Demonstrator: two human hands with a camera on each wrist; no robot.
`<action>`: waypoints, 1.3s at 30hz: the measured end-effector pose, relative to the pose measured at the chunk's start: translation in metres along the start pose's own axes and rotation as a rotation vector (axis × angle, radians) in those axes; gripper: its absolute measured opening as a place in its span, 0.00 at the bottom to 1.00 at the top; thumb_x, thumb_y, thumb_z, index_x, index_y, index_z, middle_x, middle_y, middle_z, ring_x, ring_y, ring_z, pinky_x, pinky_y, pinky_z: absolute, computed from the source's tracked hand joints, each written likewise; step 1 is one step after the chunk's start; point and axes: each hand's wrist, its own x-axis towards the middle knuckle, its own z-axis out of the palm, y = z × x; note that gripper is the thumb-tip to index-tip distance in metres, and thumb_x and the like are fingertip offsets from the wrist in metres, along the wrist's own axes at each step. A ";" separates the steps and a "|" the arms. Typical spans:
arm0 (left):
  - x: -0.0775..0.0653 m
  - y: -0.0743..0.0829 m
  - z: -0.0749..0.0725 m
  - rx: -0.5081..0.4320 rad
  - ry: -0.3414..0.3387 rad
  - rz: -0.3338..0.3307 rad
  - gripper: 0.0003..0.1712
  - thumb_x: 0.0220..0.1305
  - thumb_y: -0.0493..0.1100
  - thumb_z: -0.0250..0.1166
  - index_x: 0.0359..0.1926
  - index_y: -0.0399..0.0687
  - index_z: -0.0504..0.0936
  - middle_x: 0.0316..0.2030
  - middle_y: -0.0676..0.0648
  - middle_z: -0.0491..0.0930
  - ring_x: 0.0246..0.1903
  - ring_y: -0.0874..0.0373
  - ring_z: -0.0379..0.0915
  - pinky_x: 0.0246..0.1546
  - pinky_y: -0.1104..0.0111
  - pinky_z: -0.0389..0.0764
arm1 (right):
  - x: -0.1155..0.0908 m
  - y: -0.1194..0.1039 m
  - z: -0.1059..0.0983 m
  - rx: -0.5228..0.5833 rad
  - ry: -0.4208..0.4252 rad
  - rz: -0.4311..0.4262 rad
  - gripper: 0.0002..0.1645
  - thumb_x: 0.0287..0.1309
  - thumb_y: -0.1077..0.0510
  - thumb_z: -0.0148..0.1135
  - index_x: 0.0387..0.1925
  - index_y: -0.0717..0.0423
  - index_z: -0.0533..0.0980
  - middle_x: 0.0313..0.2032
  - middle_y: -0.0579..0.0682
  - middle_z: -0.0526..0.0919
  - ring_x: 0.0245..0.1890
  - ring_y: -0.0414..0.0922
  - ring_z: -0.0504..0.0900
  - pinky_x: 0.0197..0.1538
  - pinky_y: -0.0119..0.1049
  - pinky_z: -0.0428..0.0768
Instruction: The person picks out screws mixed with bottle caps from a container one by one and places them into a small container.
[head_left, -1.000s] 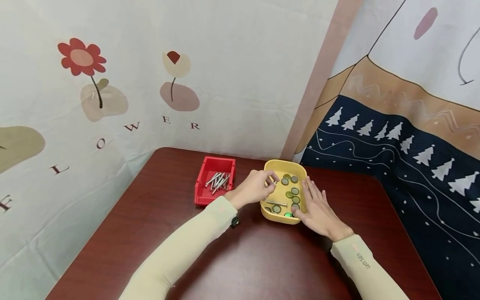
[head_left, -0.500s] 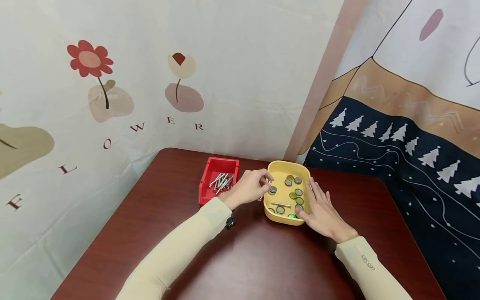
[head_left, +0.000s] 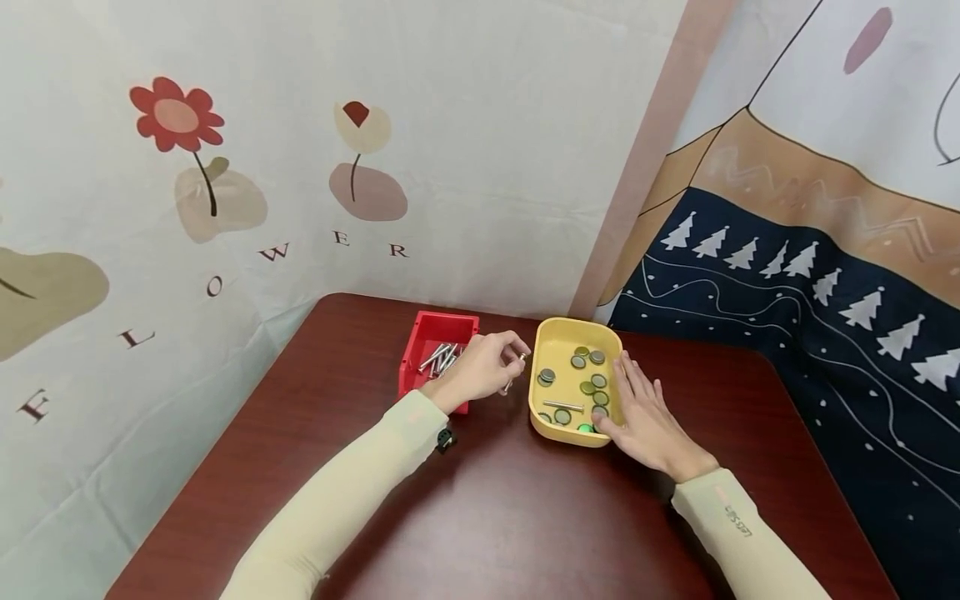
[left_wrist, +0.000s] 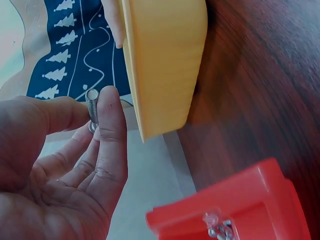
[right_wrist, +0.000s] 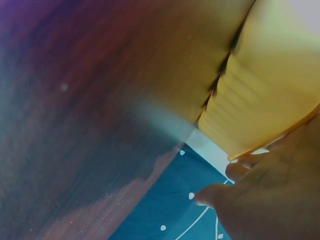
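Observation:
In the left wrist view, my left hand [head_left: 486, 367] pinches a threaded metal bolt [left_wrist: 92, 105] between thumb and fingers. It is in the air between a red bin [head_left: 405, 375] and a yellow tray [head_left: 555, 331], partly in front of the bin. Several similar bolts [head_left: 438, 357] lie inside the bin. In the tray are several round bottle caps [head_left: 547, 377], one loose bolt [head_left: 562, 406] and a small bright green item [head_left: 585, 428]. My right hand [head_left: 648, 425] rests along the tray's right rim, fingers straight, with the thumb over the near right corner.
Both containers stand near the back of a dark red-brown table [head_left: 487, 517]. Behind it hangs a pale flower-print cloth [head_left: 480, 167], with a navy tree-patterned cloth [head_left: 750, 308] on the right.
My left hand has drawn back leftward from over the yellow tray with the bolt, towards the red bin. My right hand has stayed on the tray's rim.

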 end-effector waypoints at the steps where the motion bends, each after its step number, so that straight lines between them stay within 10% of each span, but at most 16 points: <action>1: -0.001 -0.001 -0.002 0.005 0.004 0.000 0.14 0.81 0.34 0.67 0.62 0.39 0.89 0.44 0.40 0.96 0.21 0.59 0.90 0.29 0.69 0.91 | 0.000 0.000 0.000 0.004 -0.003 0.000 0.64 0.83 0.36 0.63 0.96 0.63 0.42 0.97 0.62 0.36 0.95 0.71 0.42 0.89 0.84 0.44; 39: -0.030 -0.023 -0.044 0.026 0.099 -0.135 0.14 0.84 0.39 0.70 0.65 0.47 0.88 0.50 0.40 0.94 0.28 0.57 0.89 0.35 0.66 0.94 | -0.002 0.000 -0.002 0.028 -0.015 -0.004 0.64 0.83 0.36 0.63 0.96 0.64 0.41 0.97 0.63 0.35 0.95 0.72 0.41 0.89 0.85 0.43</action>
